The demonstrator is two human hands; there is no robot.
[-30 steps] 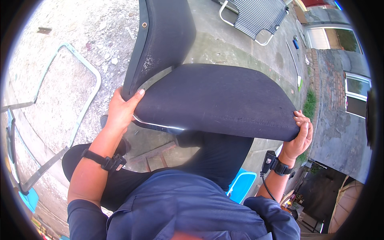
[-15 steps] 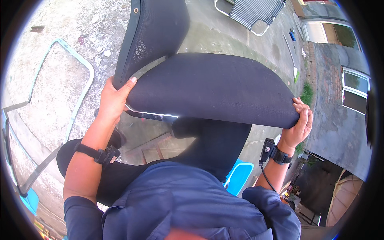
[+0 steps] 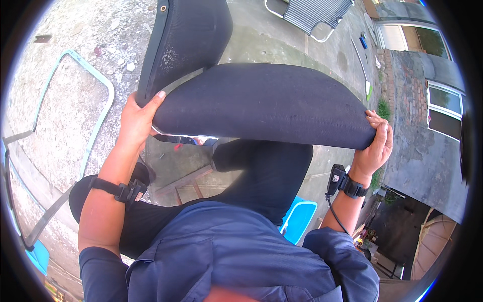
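A black upholstered chair piece [image 3: 261,103], with a broad panel lying crosswise and a second upright panel [image 3: 188,35] joined at its left, is held up over my legs. My left hand [image 3: 141,115] grips the left corner where the two panels meet, thumb on top, beside a shiny metal strip [image 3: 198,141] on the near edge. My right hand [image 3: 376,132] has its fingers wrapped round the right end of the broad panel.
Pale tubular frames [image 3: 108,110] lie on the rough ground at left. Blue plastic pieces [image 3: 297,221] sit by my legs and at lower left. A striped folding chair [image 3: 314,15], a small blue object [image 3: 363,43] and a long thin pole [image 3: 359,63] lie beyond, beside a brick-patched wall [image 3: 417,100].
The black piece and both hands have moved up in the view, away from my body, and slightly left. More of my legs shows under it. Both grips look the same.
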